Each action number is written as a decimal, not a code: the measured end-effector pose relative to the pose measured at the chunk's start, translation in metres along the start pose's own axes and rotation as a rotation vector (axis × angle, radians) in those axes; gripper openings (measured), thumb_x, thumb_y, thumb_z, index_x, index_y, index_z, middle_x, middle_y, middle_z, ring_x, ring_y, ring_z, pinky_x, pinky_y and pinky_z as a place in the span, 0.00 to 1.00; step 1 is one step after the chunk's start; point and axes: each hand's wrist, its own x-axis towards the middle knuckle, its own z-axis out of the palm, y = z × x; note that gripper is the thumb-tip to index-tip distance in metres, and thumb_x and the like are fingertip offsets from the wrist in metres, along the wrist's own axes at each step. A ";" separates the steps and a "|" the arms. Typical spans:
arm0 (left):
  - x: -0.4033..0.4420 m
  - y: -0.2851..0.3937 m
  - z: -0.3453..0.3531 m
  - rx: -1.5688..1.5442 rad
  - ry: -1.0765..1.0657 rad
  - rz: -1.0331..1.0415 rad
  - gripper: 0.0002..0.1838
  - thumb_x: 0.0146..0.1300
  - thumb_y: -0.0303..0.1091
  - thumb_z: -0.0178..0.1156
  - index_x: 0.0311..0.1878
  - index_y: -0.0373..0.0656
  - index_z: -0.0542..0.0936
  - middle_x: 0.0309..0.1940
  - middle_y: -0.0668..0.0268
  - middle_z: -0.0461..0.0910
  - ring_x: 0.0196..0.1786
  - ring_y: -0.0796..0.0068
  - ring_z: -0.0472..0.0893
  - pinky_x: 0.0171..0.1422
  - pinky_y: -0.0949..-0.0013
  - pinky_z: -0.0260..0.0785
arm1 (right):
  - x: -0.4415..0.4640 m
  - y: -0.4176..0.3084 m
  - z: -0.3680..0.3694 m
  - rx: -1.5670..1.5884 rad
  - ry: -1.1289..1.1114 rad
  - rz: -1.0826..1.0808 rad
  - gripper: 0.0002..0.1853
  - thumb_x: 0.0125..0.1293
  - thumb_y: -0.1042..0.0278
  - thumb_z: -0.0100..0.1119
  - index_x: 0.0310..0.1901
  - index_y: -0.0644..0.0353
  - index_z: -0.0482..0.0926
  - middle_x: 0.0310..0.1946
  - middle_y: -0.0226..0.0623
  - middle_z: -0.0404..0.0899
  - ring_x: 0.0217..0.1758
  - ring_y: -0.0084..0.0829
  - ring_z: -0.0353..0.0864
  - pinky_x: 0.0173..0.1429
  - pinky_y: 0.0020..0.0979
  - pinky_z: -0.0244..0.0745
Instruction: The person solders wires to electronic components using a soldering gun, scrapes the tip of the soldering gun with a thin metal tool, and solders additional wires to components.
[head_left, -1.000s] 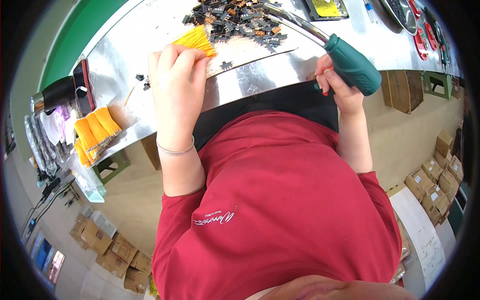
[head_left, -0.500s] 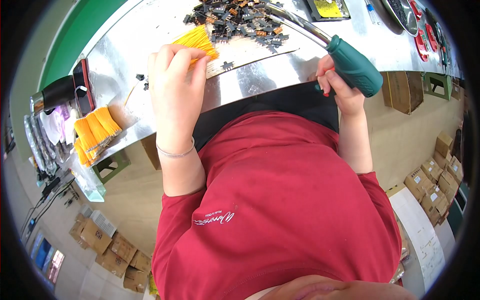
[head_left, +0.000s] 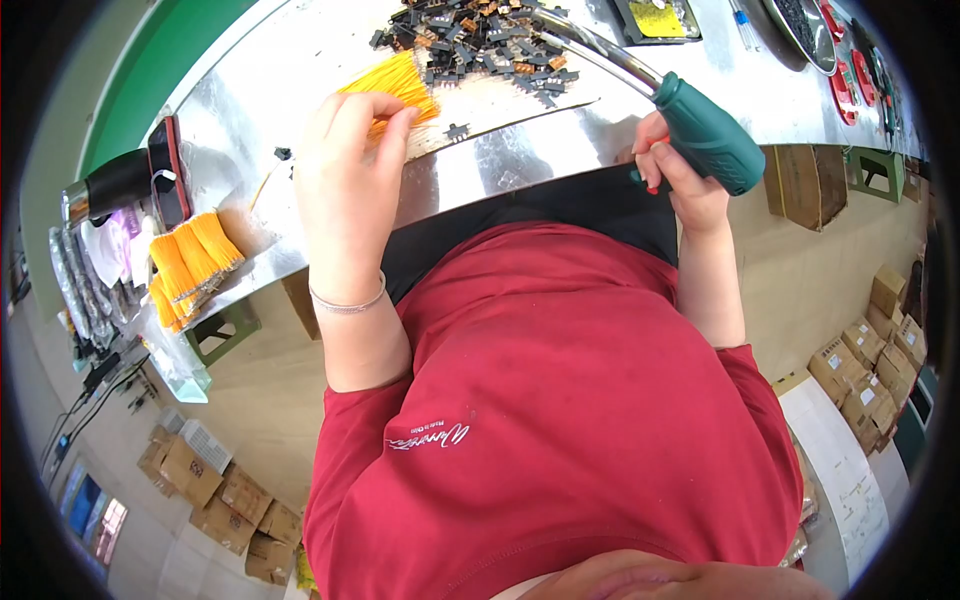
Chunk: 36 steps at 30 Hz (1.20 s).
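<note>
My left hand (head_left: 350,170) is over the near edge of a bundle of yellow wires (head_left: 400,88), thumb and index finger closed together. Whatever sits between those fingertips is too small to make out. Beyond the wires lies a heap of small black switch-like parts (head_left: 465,45), with one loose part (head_left: 457,132) closer to me. My right hand (head_left: 682,175) is wrapped around a green soldering gun (head_left: 710,135), partly hidden beneath its body. The gun's metal shaft points toward the heap, and a small bit of red shows at my fingers.
More yellow wire bundles (head_left: 195,255) lie at the left table edge, near a black-handled tool (head_left: 115,188). At the back are a black tray with a yellow pad (head_left: 655,18) and a metal bowl (head_left: 805,35). Cardboard boxes (head_left: 865,375) are stacked on the floor.
My left hand has drawn slightly left and toward me, and its fingers have shifted over the yellow wires. The right hand and soldering gun have stayed nearly still.
</note>
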 end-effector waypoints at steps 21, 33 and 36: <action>-0.048 0.028 0.013 -0.984 -0.103 -0.733 0.06 0.66 0.29 0.64 0.38 0.37 0.80 0.29 0.68 0.83 0.25 0.89 0.74 0.27 0.84 0.63 | -0.002 0.000 -0.001 -0.017 -0.028 0.018 0.09 0.64 0.77 0.54 0.45 0.66 0.74 0.36 0.45 0.76 0.21 0.22 0.69 0.30 0.27 0.69; -0.047 0.027 0.017 -0.932 -0.125 -0.846 0.07 0.65 0.30 0.64 0.36 0.35 0.80 0.25 0.65 0.82 0.18 0.90 0.67 0.23 0.84 0.58 | -0.037 -0.013 0.017 -0.302 -0.093 0.051 0.09 0.60 0.79 0.57 0.42 0.64 0.76 0.35 0.39 0.78 0.26 0.19 0.72 0.33 0.23 0.71; -0.046 0.028 0.016 -0.937 -0.131 -0.865 0.07 0.65 0.30 0.64 0.35 0.36 0.79 0.24 0.65 0.81 0.18 0.89 0.68 0.24 0.84 0.60 | -0.040 -0.014 0.021 -0.362 -0.141 0.085 0.08 0.58 0.80 0.58 0.40 0.66 0.76 0.34 0.36 0.79 0.29 0.19 0.74 0.35 0.21 0.72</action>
